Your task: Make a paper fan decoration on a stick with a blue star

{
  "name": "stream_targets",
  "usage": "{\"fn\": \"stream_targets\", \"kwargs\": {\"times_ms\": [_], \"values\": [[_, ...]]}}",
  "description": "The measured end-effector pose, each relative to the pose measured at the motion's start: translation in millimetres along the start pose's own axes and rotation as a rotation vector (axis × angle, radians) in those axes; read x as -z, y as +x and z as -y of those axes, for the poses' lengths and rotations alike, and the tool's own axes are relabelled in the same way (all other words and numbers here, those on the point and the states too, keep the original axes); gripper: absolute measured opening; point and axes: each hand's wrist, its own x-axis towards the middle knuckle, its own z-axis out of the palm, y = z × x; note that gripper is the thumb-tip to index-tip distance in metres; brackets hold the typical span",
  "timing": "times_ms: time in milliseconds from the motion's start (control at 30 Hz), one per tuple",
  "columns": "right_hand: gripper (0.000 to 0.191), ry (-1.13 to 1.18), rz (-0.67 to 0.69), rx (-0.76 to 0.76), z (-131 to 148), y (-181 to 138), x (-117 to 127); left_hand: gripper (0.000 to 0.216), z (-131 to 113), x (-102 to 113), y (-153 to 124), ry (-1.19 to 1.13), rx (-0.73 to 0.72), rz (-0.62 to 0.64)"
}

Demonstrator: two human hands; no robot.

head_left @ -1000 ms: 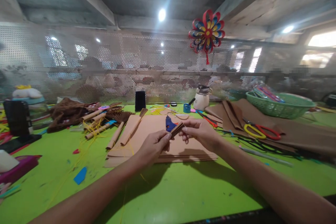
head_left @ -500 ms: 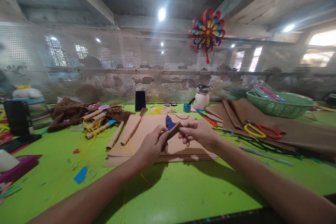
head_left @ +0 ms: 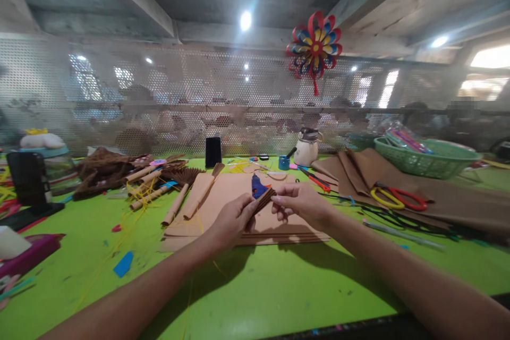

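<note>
Between my two hands is a small stack of pleated dark brown paper (head_left: 264,201), tilted up to the right. My left hand (head_left: 235,216) is closed round its lower left end, thumb on top. The fingertips of my right hand (head_left: 297,203) pinch its upper right end. Just behind the folded paper lies a blue glue gun (head_left: 258,186), partly covered by it. Under my hands are stacked sheets of tan card (head_left: 223,191). Rolled tan paper tubes with pleated brown tips, such as the paper tube (head_left: 201,196), rest at the card's left side.
Red-and-yellow-handled scissors (head_left: 398,197) lie on brown paper (head_left: 450,207) at right, before a green basket (head_left: 434,159). A white jug (head_left: 306,150), a blue pot (head_left: 283,162) and a phone (head_left: 213,153) stand at the back. Yellow strands (head_left: 145,194) tangle over tubes at left.
My hands stay almost where they were, still on the pleated paper. The paper's angle has shifted slightly; nothing else has visibly moved.
</note>
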Motion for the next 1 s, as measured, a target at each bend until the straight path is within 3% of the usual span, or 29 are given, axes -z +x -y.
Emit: {"fn": "stream_targets", "kwargs": {"times_ms": [400,567,767,1000], "values": [[0.03,0.005,0.035,0.072,-2.3,1.4,2.4,0.032,-1.2,-0.9,0.3,0.085,-0.021,0.03],[0.026,-0.033,-0.021,0.074,-5.2,1.8,-1.4,0.033,2.5,-2.6,-0.6,0.143,-0.097,0.041],[0.027,-0.073,-0.064,0.086,-8.8,2.3,-2.3,0.034,3.2,-3.8,-2.3,0.193,-0.087,0.018],[0.028,-0.17,0.006,0.06,-17.4,4.9,-1.5,0.037,7.8,-6.2,-1.0,0.206,-0.091,0.006]]}}
